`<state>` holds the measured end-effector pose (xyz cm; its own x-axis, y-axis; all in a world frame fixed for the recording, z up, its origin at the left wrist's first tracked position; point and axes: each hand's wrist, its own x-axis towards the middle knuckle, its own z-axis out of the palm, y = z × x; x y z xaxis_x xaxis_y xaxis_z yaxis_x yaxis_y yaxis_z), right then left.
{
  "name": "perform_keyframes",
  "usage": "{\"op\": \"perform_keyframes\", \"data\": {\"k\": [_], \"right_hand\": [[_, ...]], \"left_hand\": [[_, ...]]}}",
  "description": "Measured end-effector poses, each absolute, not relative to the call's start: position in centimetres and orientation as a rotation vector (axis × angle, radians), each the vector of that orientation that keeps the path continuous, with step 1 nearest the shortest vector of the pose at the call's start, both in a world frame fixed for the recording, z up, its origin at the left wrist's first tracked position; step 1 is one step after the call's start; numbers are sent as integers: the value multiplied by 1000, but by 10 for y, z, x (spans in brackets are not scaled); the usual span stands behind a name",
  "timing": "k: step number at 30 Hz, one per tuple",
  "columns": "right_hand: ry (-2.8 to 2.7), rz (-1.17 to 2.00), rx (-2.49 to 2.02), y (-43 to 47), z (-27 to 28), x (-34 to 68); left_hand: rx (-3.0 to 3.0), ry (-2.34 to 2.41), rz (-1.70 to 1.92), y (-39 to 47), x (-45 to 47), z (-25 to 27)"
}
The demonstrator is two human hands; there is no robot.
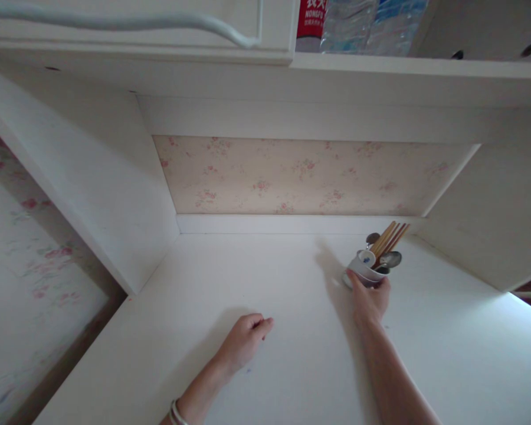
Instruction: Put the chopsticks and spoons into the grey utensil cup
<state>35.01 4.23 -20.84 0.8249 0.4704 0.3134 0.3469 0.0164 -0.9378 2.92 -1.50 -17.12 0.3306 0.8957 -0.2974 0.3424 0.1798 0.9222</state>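
Note:
My right hand is wrapped round a white utensil holder near the back right of the white desktop. Wooden chopsticks lean to the right out of it. Metal spoons and a white ceramic spoon with a blue mark also stick out. The holder looks tilted, and whether its base touches the surface I cannot tell. At the lower middle, my left hand is closed in a loose fist over the desktop, with nothing visible in it and a pale band on the wrist.
The white desktop runs back to a floral-papered panel. White side panels stand left and right. Overhead is a shelf edge with wrapped plastic bottles and a red package. A cabinet door hangs at upper left.

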Motion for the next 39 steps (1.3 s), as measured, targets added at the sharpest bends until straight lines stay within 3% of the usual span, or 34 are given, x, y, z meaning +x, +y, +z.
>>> {"op": "perform_keyframes", "data": {"k": [6,13,21,39], "right_hand": [[-840,296,-1528,29,-188,296],[-1130,993,-1238,-12,-171,208],[-1262,1558,-954,-50,-161,162],[-1342,1857,-931,-48,-150,172]], "left_hand": [[1039,1063,757,-13,26,-167],[541,721,1232,-2,4,-148],[322,497,1300,8,-23,-141],[95,649,1279,13,-10,-152]]}}
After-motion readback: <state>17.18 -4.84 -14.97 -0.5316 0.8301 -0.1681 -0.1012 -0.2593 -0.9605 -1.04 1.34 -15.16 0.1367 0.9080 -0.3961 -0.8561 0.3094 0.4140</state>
